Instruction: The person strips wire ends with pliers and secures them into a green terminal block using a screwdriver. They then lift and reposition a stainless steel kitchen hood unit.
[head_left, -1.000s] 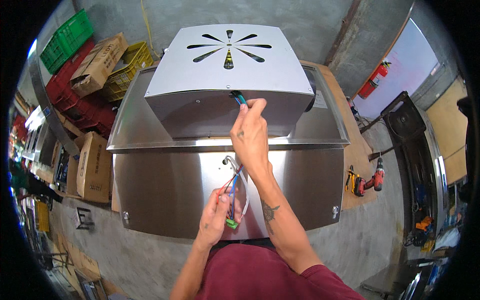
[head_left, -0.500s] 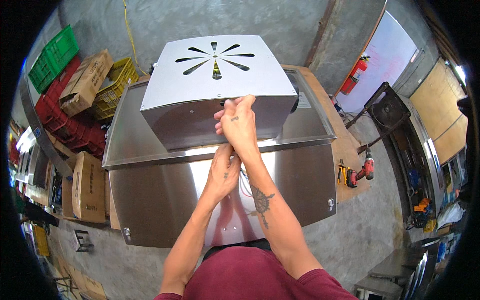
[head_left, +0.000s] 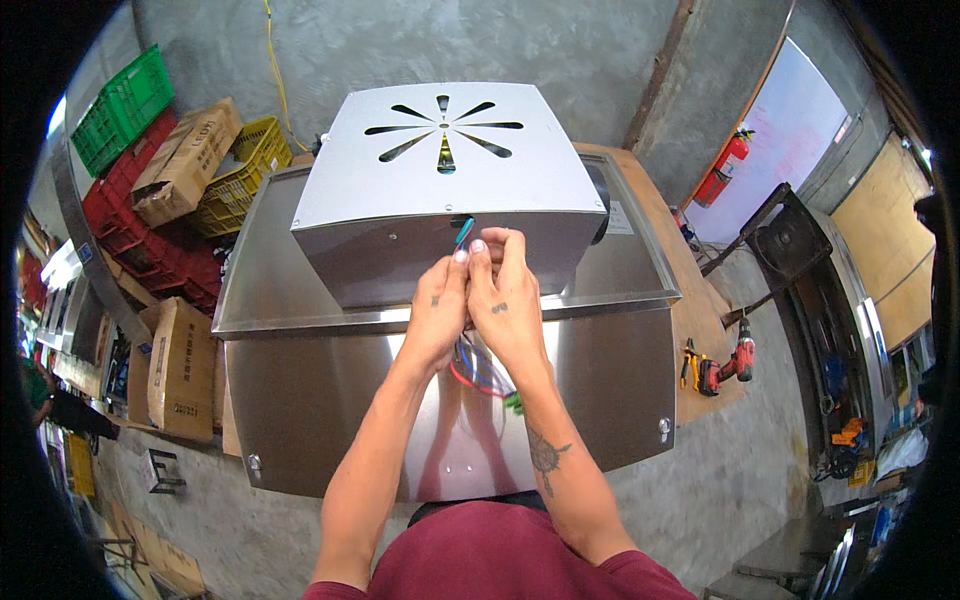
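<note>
A metal box (head_left: 370,255) with a white vented top (head_left: 330,190) stands on a broad stainless steel housing (head_left: 300,390). At its front face, just under the lid's front edge, a teal piece (head_left: 464,231) sticks up by a dark opening. My left hand (head_left: 437,308) and my right hand (head_left: 506,305) meet right below it, thumbs side by side, fingers closed in a pinch on a bundle of wires. Red and blue wires (head_left: 462,372) hang beneath the hands, with a green connector (head_left: 514,403) by my right wrist. The exact grip is partly hidden by my fingers.
On the wooden table's right edge lie a red cordless drill (head_left: 728,365) and orange-handled pliers (head_left: 690,363). Crates and cardboard boxes (head_left: 180,370) stack at the left. A fire extinguisher (head_left: 722,168) and a black metal stand (head_left: 780,240) are at the right.
My right hand has come down and back from the box's opening to beside my left hand, which has risen. The teal piece and the hanging wires with the green connector now show.
</note>
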